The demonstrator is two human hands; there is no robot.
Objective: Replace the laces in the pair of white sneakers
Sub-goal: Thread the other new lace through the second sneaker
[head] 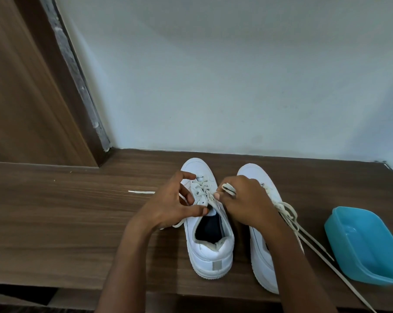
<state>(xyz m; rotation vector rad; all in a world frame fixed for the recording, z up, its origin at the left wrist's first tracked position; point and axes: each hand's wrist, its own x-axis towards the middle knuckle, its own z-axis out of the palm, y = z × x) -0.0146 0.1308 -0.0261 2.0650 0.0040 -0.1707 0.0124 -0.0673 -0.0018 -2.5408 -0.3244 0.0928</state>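
Sneakers (210, 256) (262, 263) two; hands (168, 206) (247, 199) two; laces (202, 188) (288, 213) two; tub (367, 245) one.

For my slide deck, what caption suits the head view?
Right hand holds a lace at one white sneaker, left hand alongside.

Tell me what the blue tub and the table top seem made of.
Blue tub: likely plastic, smooth and slightly glossy, with soft highlights on its rounded walls. Table top: wood-grain surface, matte brown; laminate or real wood cannot be told.
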